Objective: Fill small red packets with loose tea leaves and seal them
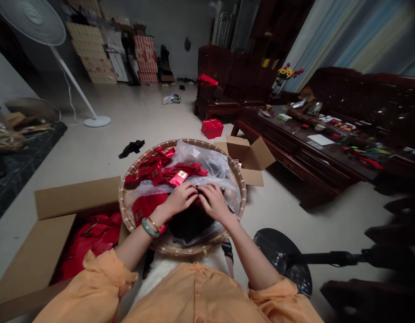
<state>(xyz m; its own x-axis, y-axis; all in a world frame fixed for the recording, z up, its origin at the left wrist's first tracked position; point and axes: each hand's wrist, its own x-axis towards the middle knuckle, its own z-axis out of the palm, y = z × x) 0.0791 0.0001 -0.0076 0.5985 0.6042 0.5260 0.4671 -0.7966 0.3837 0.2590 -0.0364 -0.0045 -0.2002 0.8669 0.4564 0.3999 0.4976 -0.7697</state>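
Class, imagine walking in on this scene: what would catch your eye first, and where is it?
Probably the bright red packets in the round woven basket at the centre, where the left hand and right hand meet above something black. Next, perhaps, the open cardboard box of red items at lower left, then the white fan at upper left.
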